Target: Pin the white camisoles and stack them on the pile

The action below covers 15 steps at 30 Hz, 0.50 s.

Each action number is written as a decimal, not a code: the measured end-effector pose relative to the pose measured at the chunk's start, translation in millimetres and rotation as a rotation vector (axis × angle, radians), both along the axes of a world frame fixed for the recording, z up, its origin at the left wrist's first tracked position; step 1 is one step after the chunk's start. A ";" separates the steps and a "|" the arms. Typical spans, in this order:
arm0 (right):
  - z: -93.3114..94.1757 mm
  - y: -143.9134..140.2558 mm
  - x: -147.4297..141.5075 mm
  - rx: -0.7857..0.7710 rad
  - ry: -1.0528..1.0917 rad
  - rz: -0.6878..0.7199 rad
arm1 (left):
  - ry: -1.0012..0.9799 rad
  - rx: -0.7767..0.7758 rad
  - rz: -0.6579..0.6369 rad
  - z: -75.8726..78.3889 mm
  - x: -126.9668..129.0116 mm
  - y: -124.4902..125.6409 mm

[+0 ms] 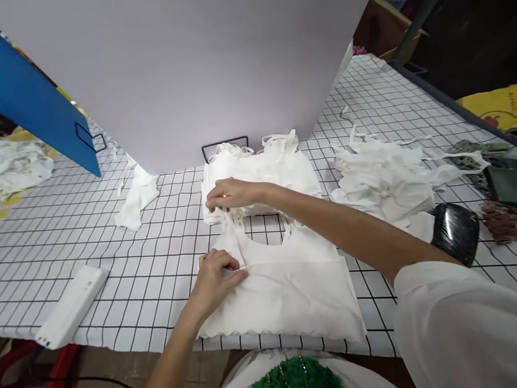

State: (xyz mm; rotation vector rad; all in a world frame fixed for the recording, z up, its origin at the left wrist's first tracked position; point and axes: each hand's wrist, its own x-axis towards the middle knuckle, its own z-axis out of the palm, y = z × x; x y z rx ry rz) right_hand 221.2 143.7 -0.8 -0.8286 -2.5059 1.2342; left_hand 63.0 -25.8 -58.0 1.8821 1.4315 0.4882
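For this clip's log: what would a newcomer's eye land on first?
Probably the fluffy green patch at the bottom centre. Next, the slanting blue panel at upper left, beside the big pale panel across the top. Mid-picture, the left hand lies on a white garment, the right hand near its upper end.

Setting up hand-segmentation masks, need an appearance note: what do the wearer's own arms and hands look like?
Left hand and right hand: both ungloved, wrists without watch or band. Right arm has a loose, plain white sleeve ending near the elbow; forearm uncovered. Left forearm uncovered to the frame edge, its sleeve out of view. Possible finger rings, too small to confirm.
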 end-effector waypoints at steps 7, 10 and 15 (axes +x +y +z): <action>-4.0 9.2 77.4 0.047 0.316 -0.502 | -0.074 0.171 0.164 7.8 -17.2 2.9; -5.6 2.1 122.8 0.120 0.258 -0.663 | -0.133 0.218 0.167 19.9 -15.7 10.7; -22.0 -21.8 153.5 0.217 -0.109 -0.642 | -0.182 0.209 -0.006 35.0 14.7 34.7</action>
